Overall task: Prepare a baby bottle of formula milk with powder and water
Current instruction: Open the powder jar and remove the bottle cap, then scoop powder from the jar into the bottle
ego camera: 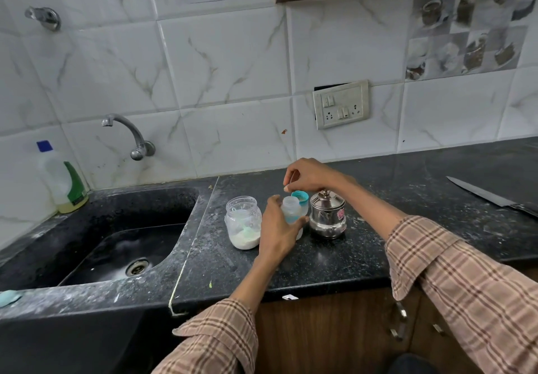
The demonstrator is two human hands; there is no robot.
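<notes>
The open baby bottle (292, 210) stands on the counter (364, 251), wrapped by the left hand (278, 232). Directly above its mouth, the right hand (310, 176) pinches a thin spoon handle (291, 180). The powder jar (244, 222) stands just left of the left hand, the steel pot (328, 216) under the right wrist.

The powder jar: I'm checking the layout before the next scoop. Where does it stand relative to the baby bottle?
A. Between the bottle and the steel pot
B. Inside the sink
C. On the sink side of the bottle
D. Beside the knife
C: the clear powder jar stands on the countertop between the sink and the baby bottle, which the left hand grips.
</notes>
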